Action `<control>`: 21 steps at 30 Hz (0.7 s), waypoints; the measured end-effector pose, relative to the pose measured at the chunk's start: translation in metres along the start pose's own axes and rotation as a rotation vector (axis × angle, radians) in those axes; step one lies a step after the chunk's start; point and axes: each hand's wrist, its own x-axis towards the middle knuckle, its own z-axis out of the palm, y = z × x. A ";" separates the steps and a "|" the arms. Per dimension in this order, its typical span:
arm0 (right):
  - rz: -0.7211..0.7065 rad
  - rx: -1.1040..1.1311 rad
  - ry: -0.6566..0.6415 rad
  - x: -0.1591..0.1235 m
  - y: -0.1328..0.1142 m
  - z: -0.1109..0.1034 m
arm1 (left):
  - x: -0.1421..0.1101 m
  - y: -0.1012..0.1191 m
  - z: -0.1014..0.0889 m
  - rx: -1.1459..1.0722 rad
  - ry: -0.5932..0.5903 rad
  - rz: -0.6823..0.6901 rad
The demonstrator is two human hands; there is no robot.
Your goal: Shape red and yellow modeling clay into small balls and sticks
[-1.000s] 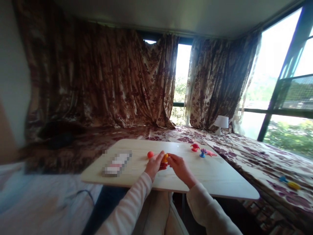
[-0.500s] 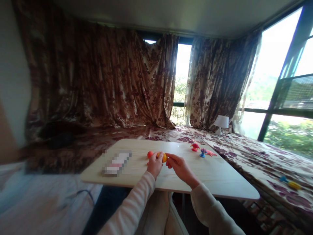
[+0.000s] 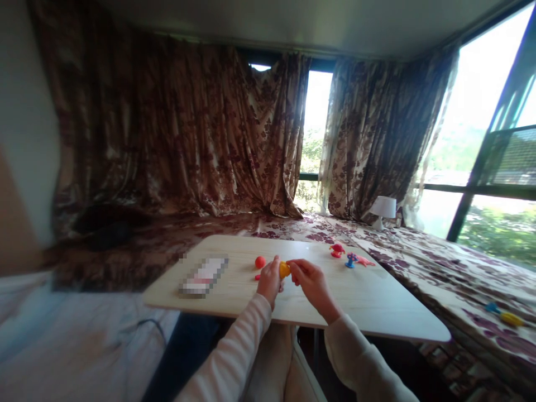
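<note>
A small rounded yellow toy piece (image 3: pixel 284 269) is held above the table by my left hand (image 3: pixel 270 282), whose fingers are closed around its left side. My right hand (image 3: pixel 312 283) is closed in a pinch at the right edge of the yellow piece. Whatever lies between its fingertips is too small to make out. Just beyond my left hand lie a red ball (image 3: pixel 260 262) and a small red piece (image 3: pixel 257 277), partly beside my fingers.
On the pale wooden table (image 3: pixel 377 307), a red toy figure (image 3: pixel 336 250), a blue one (image 3: pixel 350 260) and a pinkish-red one (image 3: pixel 365 261) stand far right. A pixelated flat object (image 3: pixel 204 277) lies left. A white lamp (image 3: pixel 384 207) and a yellow toy (image 3: pixel 511 319) rest on flowered cloth.
My left hand has turned more upright around the yellow piece, which shows less now. My right fingers have curled into a tighter pinch. The view has shifted slightly.
</note>
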 end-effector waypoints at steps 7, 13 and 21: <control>-0.037 -0.116 -0.038 -0.005 0.001 0.006 | 0.001 0.005 0.000 -0.071 0.088 -0.096; -0.078 -0.303 0.033 -0.009 0.002 0.011 | 0.000 0.003 -0.002 0.018 -0.079 -0.120; 0.069 -0.013 0.252 -0.004 -0.001 0.031 | -0.009 0.009 0.009 0.201 0.118 0.195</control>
